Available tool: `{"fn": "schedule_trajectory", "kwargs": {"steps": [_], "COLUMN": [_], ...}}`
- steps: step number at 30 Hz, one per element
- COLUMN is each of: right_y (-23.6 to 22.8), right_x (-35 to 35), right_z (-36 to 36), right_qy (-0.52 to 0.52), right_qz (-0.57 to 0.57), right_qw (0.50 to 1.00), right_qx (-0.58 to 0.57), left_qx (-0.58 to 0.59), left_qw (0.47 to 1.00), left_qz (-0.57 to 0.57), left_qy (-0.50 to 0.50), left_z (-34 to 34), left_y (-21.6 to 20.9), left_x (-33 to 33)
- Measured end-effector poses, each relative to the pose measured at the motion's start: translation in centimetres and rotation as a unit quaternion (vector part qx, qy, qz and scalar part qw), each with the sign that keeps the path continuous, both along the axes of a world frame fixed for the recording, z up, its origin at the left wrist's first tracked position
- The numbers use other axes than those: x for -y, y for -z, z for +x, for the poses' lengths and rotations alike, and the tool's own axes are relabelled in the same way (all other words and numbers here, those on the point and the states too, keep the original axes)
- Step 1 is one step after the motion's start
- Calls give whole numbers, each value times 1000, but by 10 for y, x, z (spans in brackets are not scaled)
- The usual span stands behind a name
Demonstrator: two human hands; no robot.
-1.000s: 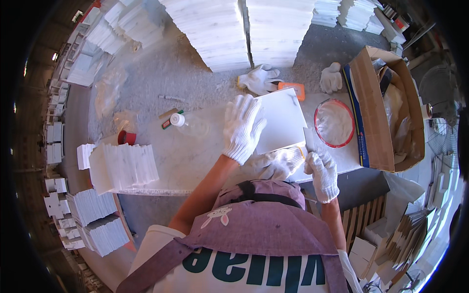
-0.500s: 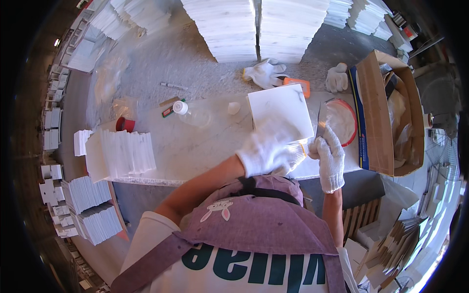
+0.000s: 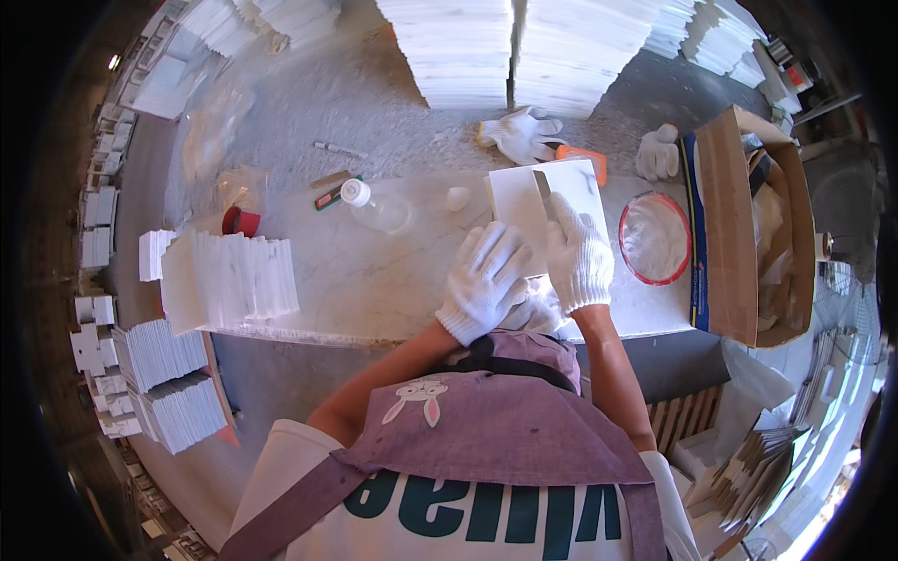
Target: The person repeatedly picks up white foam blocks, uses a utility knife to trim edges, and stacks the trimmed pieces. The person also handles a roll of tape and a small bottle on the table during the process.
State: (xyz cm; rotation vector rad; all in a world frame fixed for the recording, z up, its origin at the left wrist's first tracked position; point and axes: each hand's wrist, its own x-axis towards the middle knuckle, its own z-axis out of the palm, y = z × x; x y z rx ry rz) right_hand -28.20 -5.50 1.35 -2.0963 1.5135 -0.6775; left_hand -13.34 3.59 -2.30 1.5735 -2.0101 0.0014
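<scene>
A white square tile [image 3: 516, 208] lies on the pale stone worktop in front of me. My right hand [image 3: 582, 254], in a white knitted glove, presses over the tile and grips a thin metal scraper blade [image 3: 542, 184], whose flat end shows beyond the fingers. At the tile's near left edge lies my left hand [image 3: 485, 282], gloved too, its fingers stretched out and holding nothing I can see. To the right of the tile sits a red-rimmed round dish [image 3: 687, 238] with white material in it.
A cardboard box [image 3: 734, 224] stands at the right, with a stack of white tiles [image 3: 234, 280] at the left. Behind the tile are a clear bottle [image 3: 379, 208], a spare glove [image 3: 524, 136], another glove [image 3: 658, 152] and an orange object [image 3: 587, 161]. Tall white stacks [image 3: 449, 51] rise at the back.
My right hand has moved left with the scraper blade, from beside the dish onto the tile. My left hand has drawn left toward the tile's near left edge and lies flatter.
</scene>
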Motion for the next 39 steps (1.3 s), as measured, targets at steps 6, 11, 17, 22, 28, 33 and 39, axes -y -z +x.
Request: {"fn": "schedule_trajectory", "kwargs": {"steps": [6, 11, 17, 22, 28, 33, 39], "right_y": [-3, -9, -11, -4, 0, -13, -11], "right_x": [0, 0, -1, 4, 1, 6, 11], "right_z": [12, 10, 20, 27, 14, 38, 25], "right_qy": [0, -14, -19, -24, -32, -27, -54], "right_qz": [43, 75, 103, 89, 66, 108, 84], "right_qw": [998, 997, 994, 996, 997, 994, 994], "right_qx": [-44, -24, -26, -2, 22, -6, 51], "left_qx": [-31, -48, -70, -73, -86, -105, -77], "left_qw": [997, 995, 991, 991, 989, 990, 992], "left_qz": [-43, -64, -91, -90, -95, -49, -70], "left_qy": [50, 64, 68, 69, 68, 76, 72], "left_z": [10, 11, 8, 7, 7, 8, 9], "left_y": [19, 24, 26, 19, 24, 30, 25], "left_x": [4, 7, 12, 15, 11, 9, 9]}}
